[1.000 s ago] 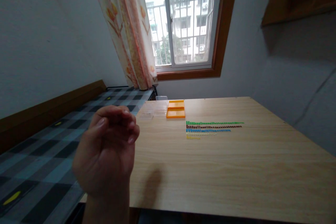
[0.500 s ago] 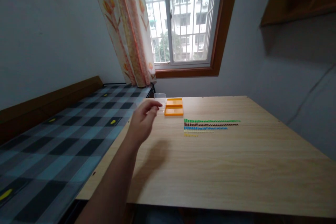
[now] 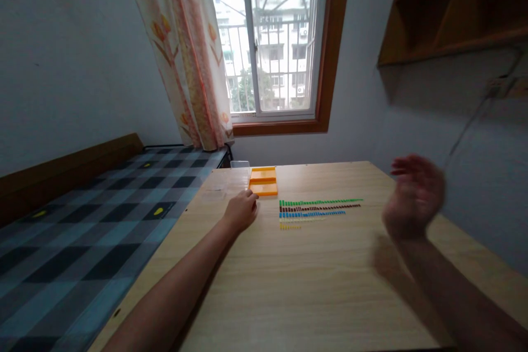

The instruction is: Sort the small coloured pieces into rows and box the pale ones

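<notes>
My left hand [image 3: 241, 211] is low over the table, its fingers bent together at the front left corner of an orange two-part tray [image 3: 264, 194]. What those fingers hold, if anything, is hidden. Clear plastic boxes [image 3: 214, 190] lie left of the tray. In front and to the right, small pieces lie in rows: green [image 3: 317, 202], brown [image 3: 317, 209], blue [image 3: 317, 214], pale [image 3: 303, 220] and yellow [image 3: 290, 227]. My right hand [image 3: 414, 195] is raised above the table's right side, apart from the pieces. Its fingers are curled and smeared by motion.
The wooden table [image 3: 297, 280] runs up toward the wall below a window [image 3: 280, 66]. A bed with a checked cover [image 3: 103, 220] stands along its left side. A curtain [image 3: 193, 55] hangs by the window, and a wooden shelf [image 3: 445, 27] is on the right wall.
My left hand has come down toward the tray's front corner. My right hand has entered from the right. The view has shifted right, so more of the shelf shows.
</notes>
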